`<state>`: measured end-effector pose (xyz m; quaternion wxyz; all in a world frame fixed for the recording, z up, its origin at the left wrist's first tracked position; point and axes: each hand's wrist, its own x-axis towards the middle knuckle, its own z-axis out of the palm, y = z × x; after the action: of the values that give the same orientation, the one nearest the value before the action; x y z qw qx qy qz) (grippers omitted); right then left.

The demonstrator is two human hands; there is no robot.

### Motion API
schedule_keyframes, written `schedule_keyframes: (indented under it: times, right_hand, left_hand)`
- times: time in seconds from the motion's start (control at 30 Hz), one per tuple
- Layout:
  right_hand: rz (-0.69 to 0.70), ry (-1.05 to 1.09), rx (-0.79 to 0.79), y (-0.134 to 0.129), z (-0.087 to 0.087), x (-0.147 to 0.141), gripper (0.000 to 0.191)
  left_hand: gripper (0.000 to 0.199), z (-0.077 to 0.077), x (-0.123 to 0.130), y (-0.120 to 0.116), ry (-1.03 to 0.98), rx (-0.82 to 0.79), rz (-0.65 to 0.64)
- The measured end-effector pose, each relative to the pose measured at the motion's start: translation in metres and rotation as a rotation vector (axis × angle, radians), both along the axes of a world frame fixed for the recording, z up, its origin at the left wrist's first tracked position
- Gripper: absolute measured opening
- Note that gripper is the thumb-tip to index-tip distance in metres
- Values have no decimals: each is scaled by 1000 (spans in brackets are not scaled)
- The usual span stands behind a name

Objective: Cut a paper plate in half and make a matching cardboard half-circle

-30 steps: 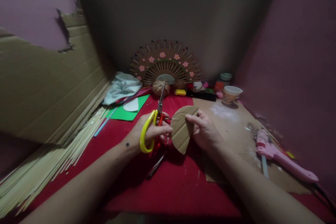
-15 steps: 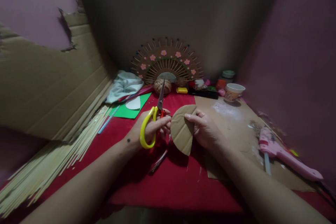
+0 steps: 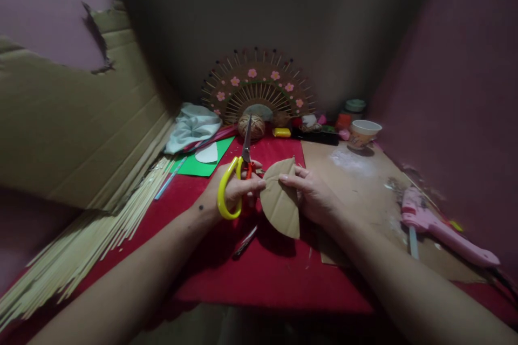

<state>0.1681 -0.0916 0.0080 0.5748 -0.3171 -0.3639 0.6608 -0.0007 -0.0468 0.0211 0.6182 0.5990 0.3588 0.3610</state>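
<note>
Yellow-handled scissors (image 3: 230, 188) hang on my left hand (image 3: 238, 186), their blades pointing up and away; a second, red-handled tool (image 3: 250, 168) shows among its fingers. The thumb of that hand reaches the left edge of a rounded brown cardboard piece (image 3: 280, 205). My right hand (image 3: 309, 191) pinches the piece at its straight right side, thumb on the front face. The piece is tilted above the red cloth (image 3: 259, 280). Behind the blade tips sits a ball of twine (image 3: 254, 126).
A flowered stick fan (image 3: 259, 86) stands at the back. Many thin sticks (image 3: 93, 248) and green paper (image 3: 198, 167) lie left. On the right are a paper cup (image 3: 364, 135), a cardboard sheet (image 3: 348, 210) and a pink glue gun (image 3: 445, 229).
The cardboard piece has turned slightly, its straight edge now nearly upright, and both hands have drawn a little closer together. The whole view has shifted slightly.
</note>
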Motion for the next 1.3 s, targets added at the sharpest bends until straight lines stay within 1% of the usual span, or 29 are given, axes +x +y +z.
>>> schedule_keyframes:
  times: [0.1, 0.23, 0.4, 0.47, 0.57, 0.63, 0.77, 0.87, 0.93, 1.03, 1.1, 1.2, 1.3]
  right_hand:
    - [22, 1, -21, 0, 0, 0, 21]
    - [72, -32, -24, -2, 2, 0, 23]
    - [263, -144, -19, -5, 2, 3, 28]
    - [282, -145, 11, -4, -1, 4, 29]
    - [212, -117, 43, 1, -6, 6, 26]
    - [166, -103, 65, 3, -8, 6, 25]
    - [168, -74, 109, 2, -7, 4, 29]
    - [175, -61, 125, -1, -4, 3, 40]
    - [146, -71, 127, -1, -3, 2, 39]
    - [32, -91, 148, 2, -3, 3, 24]
    - [-80, -90, 147, 5, -3, 4, 22]
    - [-242, -57, 73, 9, -3, 7, 18]
    - [-304, -70, 13, 12, -4, 11, 13]
  left_hand:
    - [46, 3, 1, 0, -18, -11, 7]
    - [46, 7, 2, 0, -73, -16, 103]
    - [39, 13, 0, 6, -157, 103, 240]
    - [38, 14, -1, 9, -172, 150, 300]
    - [38, 15, -3, 12, -199, 169, 376]
    - [40, 14, -3, 14, -212, 157, 396]
    - [42, 14, -3, 17, -208, 127, 379]
    - [42, 14, -5, 19, -218, 130, 404]
    - [43, 14, -6, 20, -239, 132, 424]
    - [44, 11, -5, 21, -256, 127, 420]
    - [44, 8, -4, 21, -241, 117, 397]
    - [46, 5, -4, 23, -205, 97, 361]
    - [48, 5, -6, 26, -195, 101, 375]
